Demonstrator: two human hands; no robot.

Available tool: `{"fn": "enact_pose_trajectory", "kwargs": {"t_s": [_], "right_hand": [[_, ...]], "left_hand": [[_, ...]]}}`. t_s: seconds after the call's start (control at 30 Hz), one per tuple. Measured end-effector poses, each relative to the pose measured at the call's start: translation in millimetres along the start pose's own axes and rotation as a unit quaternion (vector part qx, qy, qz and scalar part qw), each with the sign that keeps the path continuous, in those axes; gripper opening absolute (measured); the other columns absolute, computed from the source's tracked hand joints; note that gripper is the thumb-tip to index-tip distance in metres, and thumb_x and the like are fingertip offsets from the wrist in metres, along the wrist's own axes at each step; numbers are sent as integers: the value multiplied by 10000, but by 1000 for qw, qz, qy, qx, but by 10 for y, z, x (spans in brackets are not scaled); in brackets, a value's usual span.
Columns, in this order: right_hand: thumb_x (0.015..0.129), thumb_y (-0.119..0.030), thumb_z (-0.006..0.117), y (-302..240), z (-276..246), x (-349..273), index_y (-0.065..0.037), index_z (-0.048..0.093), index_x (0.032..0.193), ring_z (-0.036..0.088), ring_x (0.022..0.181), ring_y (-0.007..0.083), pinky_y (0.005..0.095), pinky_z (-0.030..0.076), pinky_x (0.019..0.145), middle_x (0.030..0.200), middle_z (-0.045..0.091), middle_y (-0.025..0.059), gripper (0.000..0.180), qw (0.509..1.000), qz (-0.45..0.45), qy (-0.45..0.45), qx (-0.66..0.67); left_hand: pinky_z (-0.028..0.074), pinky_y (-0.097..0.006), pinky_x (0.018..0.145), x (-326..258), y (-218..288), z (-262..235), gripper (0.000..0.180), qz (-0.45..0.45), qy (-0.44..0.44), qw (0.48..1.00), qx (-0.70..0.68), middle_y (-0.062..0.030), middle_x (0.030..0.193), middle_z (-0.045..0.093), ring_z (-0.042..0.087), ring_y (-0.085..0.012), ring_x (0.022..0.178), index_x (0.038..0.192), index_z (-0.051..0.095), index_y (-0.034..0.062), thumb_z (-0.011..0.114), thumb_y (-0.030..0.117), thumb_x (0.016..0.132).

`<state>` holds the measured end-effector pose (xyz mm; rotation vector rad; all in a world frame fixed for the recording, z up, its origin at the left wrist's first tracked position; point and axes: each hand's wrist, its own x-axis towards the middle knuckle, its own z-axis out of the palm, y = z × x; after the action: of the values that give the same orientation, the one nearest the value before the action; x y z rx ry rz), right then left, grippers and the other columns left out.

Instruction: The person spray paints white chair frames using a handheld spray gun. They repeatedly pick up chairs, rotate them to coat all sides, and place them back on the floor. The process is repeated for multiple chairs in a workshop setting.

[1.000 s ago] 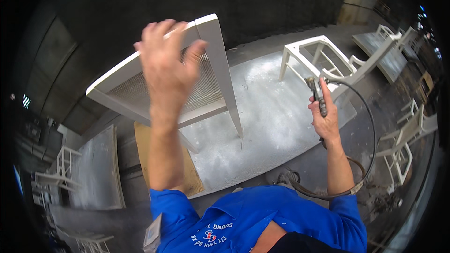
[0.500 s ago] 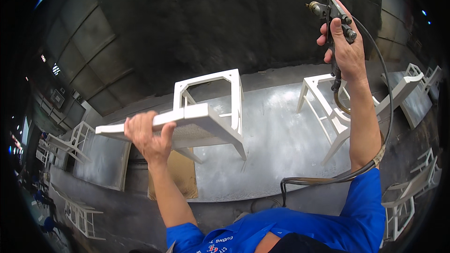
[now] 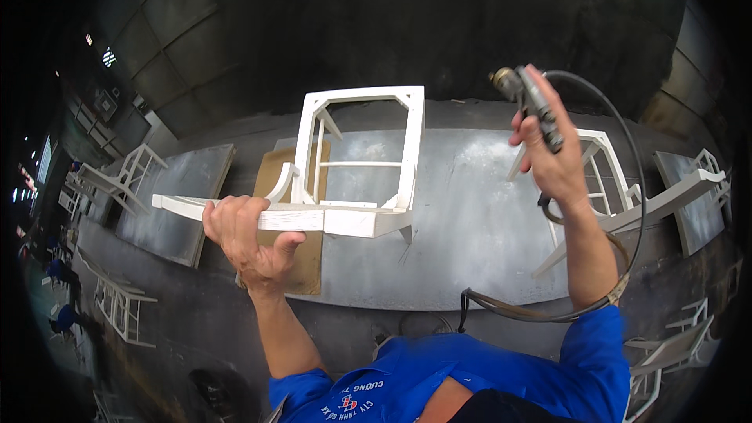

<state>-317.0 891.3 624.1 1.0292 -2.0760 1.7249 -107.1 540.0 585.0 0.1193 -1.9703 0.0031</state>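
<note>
- In the head view, the only one I have, I look down past a blue shirt [image 3: 501, 352] at two bare arms reaching forward.
- The left hand [image 3: 249, 243] holds the top rail of a white chair [image 3: 360, 222], fingers over the rail, thumb spread on the near side.
- That chair sits left of centre over a grey board [image 3: 454, 219], its back toward me, its open seat frame beyond; I cannot tell whether every foot rests.
- A tan sheet [image 3: 308, 270] lies partly beneath the chair.
- The right hand [image 3: 558, 168] is wrapped around a gun [image 3: 533, 106], raised, nozzle leftward; blur hides whether the trigger is pressed.
- A dark hose [image 3: 642, 188] loops from the gun down to the right forearm.
- Behind that forearm stands a second chair [image 3: 666, 194].
- A dark wall [image 3: 470, 23] rises beyond the board.
</note>
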Motion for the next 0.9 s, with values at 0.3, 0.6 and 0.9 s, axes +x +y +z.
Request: {"fn": "enact_pose_trajectory", "kwargs": {"t_s": [0.3, 0.6, 0.9], "right_hand": [[1016, -246, 658, 1109, 1290, -567, -112, 483, 1530, 664, 1185, 365, 422, 517, 995, 1295, 672, 230, 559, 996, 54, -27, -70], [1004, -271, 677, 1506, 2156, -195, -171, 494, 1538, 683, 952, 330, 420, 528, 877, 1089, 703, 198, 573, 994, 50, -75, -67], [1008, -301, 677, 1447, 2346, -169, -189, 464, 1558, 686, 1005, 313, 424, 535, 910, 1170, 708, 194, 600, 997, -4, -53, -48]], "left_hand": [[277, -562, 1128, -199, 59, -205, 852, -9, -27, 1000, 4, -79, 961, 590, 584, -290, 979, 1008, 624, 97, 423, 907, 842], [255, -553, 1159, -345, 103, -354, 859, -12, -42, 999, 7, -71, 957, 584, 584, -279, 973, 1011, 629, 108, 438, 923, 817], [256, -553, 1166, -370, 152, -388, 861, -9, -36, 999, 9, -50, 913, 578, 582, -261, 950, 963, 622, 120, 423, 942, 803]]}}
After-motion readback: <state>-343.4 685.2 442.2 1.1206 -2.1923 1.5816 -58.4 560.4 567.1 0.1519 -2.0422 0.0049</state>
